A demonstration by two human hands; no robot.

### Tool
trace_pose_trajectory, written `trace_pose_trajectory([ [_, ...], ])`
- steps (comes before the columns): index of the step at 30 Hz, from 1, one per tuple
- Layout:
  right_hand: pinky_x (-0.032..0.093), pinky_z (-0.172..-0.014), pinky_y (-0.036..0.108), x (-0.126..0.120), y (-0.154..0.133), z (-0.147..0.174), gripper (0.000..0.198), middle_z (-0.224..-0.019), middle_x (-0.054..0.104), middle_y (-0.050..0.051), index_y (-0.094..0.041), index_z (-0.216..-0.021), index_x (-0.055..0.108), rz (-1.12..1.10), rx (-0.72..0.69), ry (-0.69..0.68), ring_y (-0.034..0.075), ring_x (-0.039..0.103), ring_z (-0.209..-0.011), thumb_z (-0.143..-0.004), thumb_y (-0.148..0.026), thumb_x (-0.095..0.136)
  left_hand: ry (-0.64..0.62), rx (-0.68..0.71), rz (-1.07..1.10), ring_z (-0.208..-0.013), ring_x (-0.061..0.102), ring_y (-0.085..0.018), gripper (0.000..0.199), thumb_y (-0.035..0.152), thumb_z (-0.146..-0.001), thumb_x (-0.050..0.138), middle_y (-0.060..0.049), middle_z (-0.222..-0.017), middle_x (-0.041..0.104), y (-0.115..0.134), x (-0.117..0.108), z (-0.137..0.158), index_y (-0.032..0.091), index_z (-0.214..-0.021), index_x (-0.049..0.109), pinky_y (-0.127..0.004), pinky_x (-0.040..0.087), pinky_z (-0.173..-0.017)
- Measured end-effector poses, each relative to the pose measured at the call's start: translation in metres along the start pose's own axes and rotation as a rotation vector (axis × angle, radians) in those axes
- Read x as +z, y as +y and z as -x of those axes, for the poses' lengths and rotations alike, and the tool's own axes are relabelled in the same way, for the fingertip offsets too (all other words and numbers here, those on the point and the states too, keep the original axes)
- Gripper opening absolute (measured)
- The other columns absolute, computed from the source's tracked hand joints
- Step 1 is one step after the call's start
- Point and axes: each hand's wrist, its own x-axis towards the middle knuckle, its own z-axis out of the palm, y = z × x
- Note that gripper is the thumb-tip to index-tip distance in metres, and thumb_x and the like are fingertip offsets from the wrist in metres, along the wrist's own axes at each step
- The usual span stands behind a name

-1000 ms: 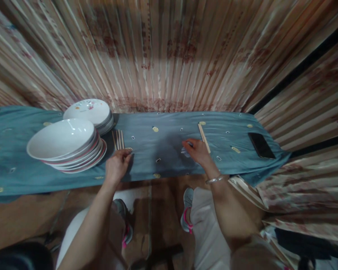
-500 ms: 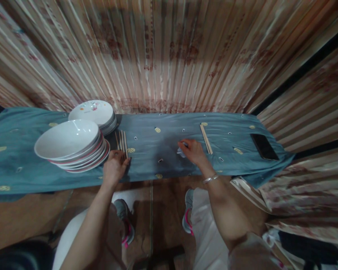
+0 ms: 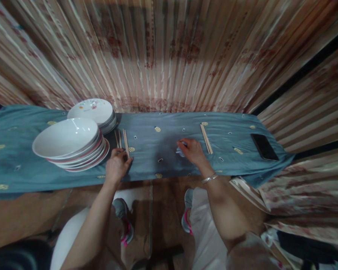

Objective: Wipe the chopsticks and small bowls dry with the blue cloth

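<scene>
At the table's near edge, my left hand has its fingers closed on the lower ends of a pair of wooden chopsticks. A second pair of chopsticks lies just left of these, partly hidden by the fingers. My right hand, with a silver bracelet at the wrist, pinches a small crumpled whitish cloth or tissue against the tabletop. To the right of that hand, another pair of chopsticks lies side by side on the cloth.
A stack of large white bowls and plates stands left of my left hand. Behind it is a stack of flowered plates. A black phone lies at the right end of the blue tablecloth. A pleated curtain hangs behind.
My left hand has shifted slightly right. The two chopsticks at its right have come together and moved apart from the left pair. My right hand has barely moved.
</scene>
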Motion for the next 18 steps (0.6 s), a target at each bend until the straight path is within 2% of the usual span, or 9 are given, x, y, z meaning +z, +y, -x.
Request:
trace_pose_trajectory([
  [6, 0.047, -0.08, 0.026, 0.002, -0.004, -0.001, 0.028, -0.097, 0.079, 0.007, -0.021, -0.103, 0.075, -0.072, -0.001, -0.027, 0.022, 0.073, -0.095, -0.099, -0.034, 0.051, 0.015, 0.012, 0.017, -0.094, 0.069, -0.026, 0.025, 0.036, -0.085, 0.059, -0.011, -0.127, 0.063, 0.004, 0.001, 0.001, 0.018, -0.091, 0.075, -0.036, 0.055, -0.079],
  [11, 0.047, -0.082, 0.029, 0.011, -0.002, -0.004, 0.03, -0.099, 0.077, 0.007, -0.019, -0.112, 0.072, -0.241, 0.02, -0.014, 0.021, 0.071, -0.092, -0.095, -0.033, 0.052, 0.026, 0.052, 0.015, -0.088, 0.07, -0.024, 0.025, 0.033, -0.087, 0.053, -0.011, -0.118, 0.069, 0.008, 0.004, 0.002, 0.019, -0.089, 0.075, -0.033, 0.053, -0.075],
  [14, 0.048, -0.077, 0.029, 0.022, 0.002, -0.01, 0.034, -0.087, 0.073, 0.001, -0.02, -0.116, 0.069, -0.468, 0.105, 0.025, 0.018, 0.066, -0.08, -0.087, -0.036, 0.06, 0.011, 0.067, -0.025, -0.085, 0.07, -0.024, 0.024, 0.031, -0.087, 0.052, -0.01, -0.114, 0.071, 0.012, 0.004, 0.003, 0.02, -0.089, 0.074, -0.031, 0.052, -0.072],
  [18, 0.047, -0.067, 0.025, 0.035, 0.001, -0.019, 0.036, -0.078, 0.068, -0.005, -0.022, -0.107, 0.067, -1.022, 0.285, 0.032, 0.014, 0.06, -0.07, -0.072, -0.03, 0.066, 0.0, 0.096, -0.059, -0.087, 0.07, -0.024, 0.024, 0.029, -0.087, 0.051, -0.01, -0.108, 0.072, 0.017, 0.002, 0.005, 0.02, -0.093, 0.072, -0.031, 0.052, -0.074],
])
